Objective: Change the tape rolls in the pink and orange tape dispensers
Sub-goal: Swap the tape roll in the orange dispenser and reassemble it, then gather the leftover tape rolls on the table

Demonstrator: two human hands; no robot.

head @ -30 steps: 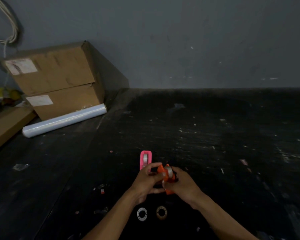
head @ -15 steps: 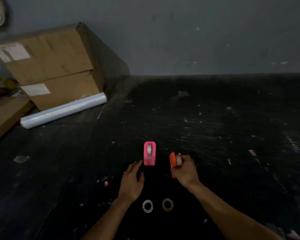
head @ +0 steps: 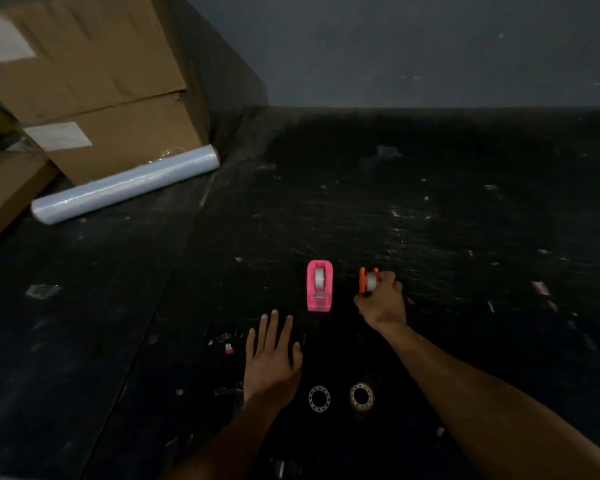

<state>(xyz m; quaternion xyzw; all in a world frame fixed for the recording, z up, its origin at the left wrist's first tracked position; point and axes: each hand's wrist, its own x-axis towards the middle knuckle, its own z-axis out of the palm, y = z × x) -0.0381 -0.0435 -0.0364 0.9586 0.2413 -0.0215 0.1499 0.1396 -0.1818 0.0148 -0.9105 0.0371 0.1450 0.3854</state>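
Observation:
The pink tape dispenser (head: 320,290) stands on the dark table with a whitish tape roll in it. Just to its right, my right hand (head: 383,301) is closed around the orange tape dispenser (head: 363,280), which also carries a whitish roll and rests on or just above the table. My left hand (head: 272,355) lies flat on the table, fingers spread, empty, below and left of the pink dispenser. Two tape rings lie flat near me: a white one (head: 319,398) and a tan one (head: 361,396).
Stacked cardboard boxes (head: 94,91) stand at the back left with a roll of clear wrap (head: 127,184) lying in front of them. The black table (head: 430,237) is littered with small scraps. A grey wall runs behind.
Both hands held the orange dispenser together near me. My left hand let go and now lies flat; my right hand carried the dispenser out to the right of the pink one.

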